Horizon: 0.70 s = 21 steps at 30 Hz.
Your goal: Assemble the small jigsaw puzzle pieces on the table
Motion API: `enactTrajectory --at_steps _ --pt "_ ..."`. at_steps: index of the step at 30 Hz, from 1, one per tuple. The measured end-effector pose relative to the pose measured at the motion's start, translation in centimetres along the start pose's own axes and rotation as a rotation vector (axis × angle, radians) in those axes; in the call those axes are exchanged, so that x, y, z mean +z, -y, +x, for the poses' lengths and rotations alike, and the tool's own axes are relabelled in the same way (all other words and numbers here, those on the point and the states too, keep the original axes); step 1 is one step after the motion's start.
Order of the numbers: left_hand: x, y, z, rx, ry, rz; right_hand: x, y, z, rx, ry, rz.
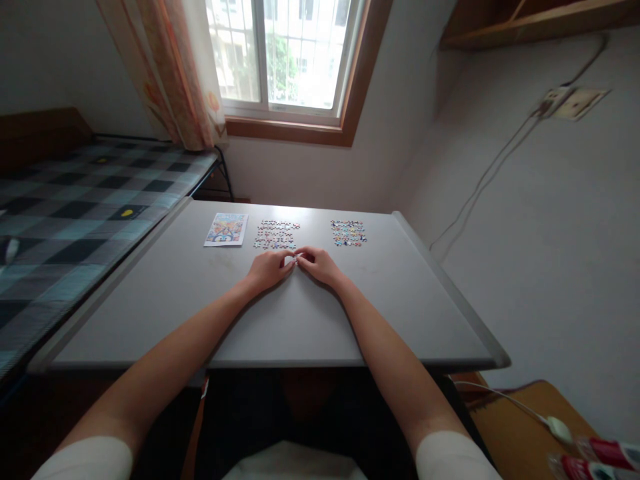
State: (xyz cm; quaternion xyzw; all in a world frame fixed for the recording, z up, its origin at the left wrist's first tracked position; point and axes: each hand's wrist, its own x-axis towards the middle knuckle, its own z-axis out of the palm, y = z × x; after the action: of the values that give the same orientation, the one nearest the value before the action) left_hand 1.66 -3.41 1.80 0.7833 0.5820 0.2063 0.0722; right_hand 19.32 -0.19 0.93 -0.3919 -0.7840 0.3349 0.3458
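Grey surface spreads to either side of my forearms (395,340): the desk (405,303) runs right to a raised rim near the white wall (540,247) and left to a rim beside the checked bed (125,190), its front edge passing beneath my arms. My left grip (267,269) and right grip (321,265) almost meet, fingers and thumbs curled close; a small pale piece (295,259) shows between the tips, but I cannot tell which holds it. Just beyond lies the left puzzle block (277,235); the right puzzle block (349,233) sits farther right, the picture sheet (226,230) left.
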Motion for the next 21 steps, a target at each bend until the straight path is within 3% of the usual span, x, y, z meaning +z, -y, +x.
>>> enactTrajectory --at_steps 21 --pt "0.19 0.58 0.28 -0.031 -0.045 0.014 0.13 -0.26 0.03 0.020 0.008 0.073"
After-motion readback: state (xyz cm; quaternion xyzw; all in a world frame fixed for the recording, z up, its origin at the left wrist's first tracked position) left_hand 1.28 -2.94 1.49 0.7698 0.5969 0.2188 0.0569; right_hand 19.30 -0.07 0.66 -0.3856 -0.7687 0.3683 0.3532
